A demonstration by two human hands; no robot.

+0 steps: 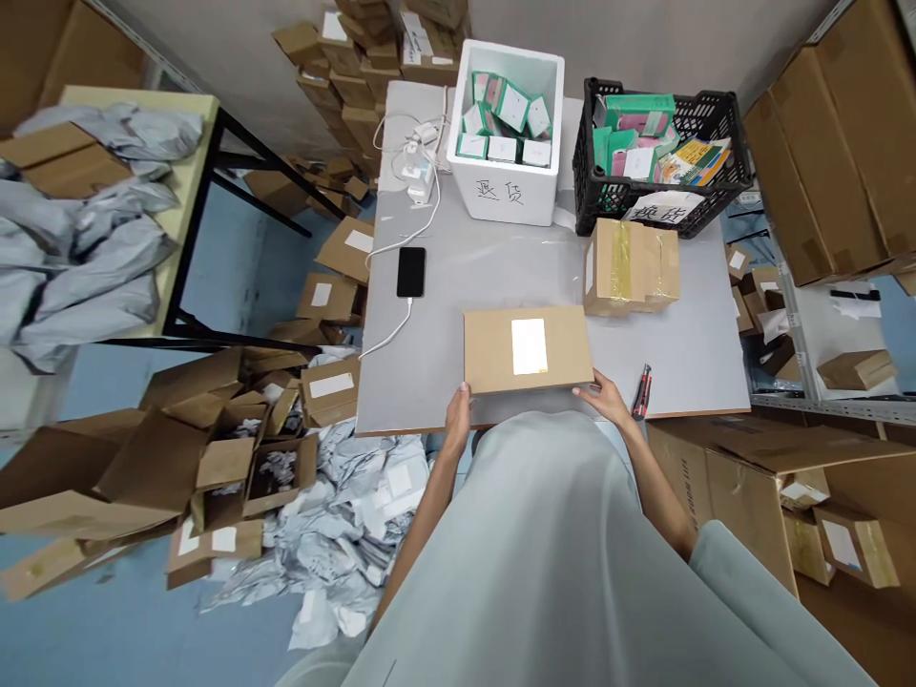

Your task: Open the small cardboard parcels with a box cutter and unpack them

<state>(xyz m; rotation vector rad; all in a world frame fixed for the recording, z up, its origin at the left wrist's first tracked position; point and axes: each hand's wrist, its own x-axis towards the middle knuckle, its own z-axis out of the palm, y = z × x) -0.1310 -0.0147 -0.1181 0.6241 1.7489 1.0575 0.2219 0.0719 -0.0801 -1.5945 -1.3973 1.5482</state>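
Note:
A closed brown cardboard box point(490, 351) with a white label point(530, 346) on top lies near the front edge of the grey table point(444, 315). My left hand point(459, 418) grips its near left corner. At the near right corner, my right hand point(605, 397) holds the box, fingers along its lower edge. A red and black utility knife point(642, 392) rests just right of that hand. Behind and to the right stand taped cardboard boxes point(621, 269). A black phone point(410, 272) on a white cable lies to the left.
A white foam bin point(505, 196) and a black crate point(583, 181), both holding green-and-pink boxes, stand at the back. Grey mailing bags point(336, 515) and opened cartons point(229, 458) cover the floor at left. A large carton point(744, 496) stands at right.

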